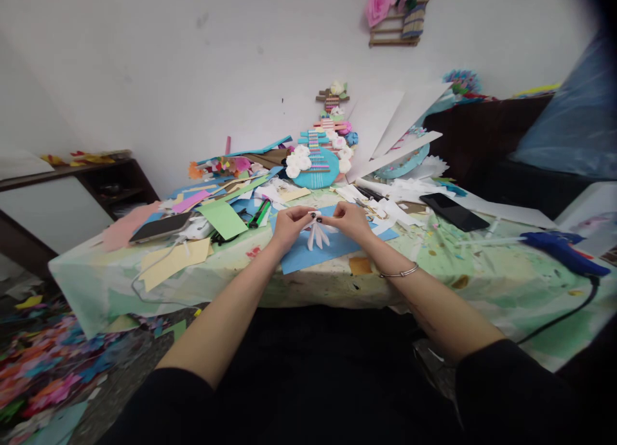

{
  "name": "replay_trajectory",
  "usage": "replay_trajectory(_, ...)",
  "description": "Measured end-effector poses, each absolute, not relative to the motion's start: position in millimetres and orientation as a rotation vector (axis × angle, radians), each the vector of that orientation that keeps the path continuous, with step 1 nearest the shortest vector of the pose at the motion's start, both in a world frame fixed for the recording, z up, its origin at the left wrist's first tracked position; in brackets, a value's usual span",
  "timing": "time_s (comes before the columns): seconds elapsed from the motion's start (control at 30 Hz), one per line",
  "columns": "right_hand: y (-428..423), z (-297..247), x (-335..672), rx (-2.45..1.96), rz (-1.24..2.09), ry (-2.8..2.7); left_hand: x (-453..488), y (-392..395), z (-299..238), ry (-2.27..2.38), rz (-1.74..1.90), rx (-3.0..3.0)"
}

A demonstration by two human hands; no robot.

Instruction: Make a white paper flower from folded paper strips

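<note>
My left hand (288, 225) and my right hand (348, 219) meet over a blue paper sheet (308, 252) near the table's front edge. Both pinch a small white paper piece (317, 233) with strips that fan downward between them. The fingers of both hands are curled in around its top. A thin bracelet circles my right wrist.
Coloured paper scraps litter the table (482, 278). A green sheet (222, 218), a phone (159, 227) and a green marker (259, 213) lie left. A black phone (454, 211) and a blue glue gun (563, 251) lie right. A blue paper instrument with white flowers (315, 159) leans on the wall.
</note>
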State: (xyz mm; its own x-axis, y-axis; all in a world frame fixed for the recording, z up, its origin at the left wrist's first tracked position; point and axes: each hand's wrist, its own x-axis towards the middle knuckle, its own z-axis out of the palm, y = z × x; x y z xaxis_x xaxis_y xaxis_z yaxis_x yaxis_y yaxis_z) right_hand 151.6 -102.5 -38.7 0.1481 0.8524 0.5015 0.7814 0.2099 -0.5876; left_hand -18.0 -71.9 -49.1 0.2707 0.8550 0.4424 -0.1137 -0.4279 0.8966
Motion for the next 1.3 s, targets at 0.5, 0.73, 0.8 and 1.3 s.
replay_trajectory(0.5, -106.1, -35.4, 151.8, -1.57, 0.1, -1.574, -20.2, -71.6, -50.0, 0.623, 1.275, 1.639)
replay_trajectory(0.73, -106.8, -34.7, 151.5, -1.552, 0.091, -1.56, -20.4, -70.7, -49.5, 0.655, 1.297, 1.72)
replay_trajectory(0.8, -106.3, -35.4, 152.0, -1.542, 0.084, -1.563, -20.7, -70.1, -49.9, 0.635, 1.292, 1.719)
replay_trajectory(1.3, -107.8, -35.8, 151.9, -1.5, 0.033, -1.57, -19.2, -66.1, -54.3, 0.605, 1.245, 1.599)
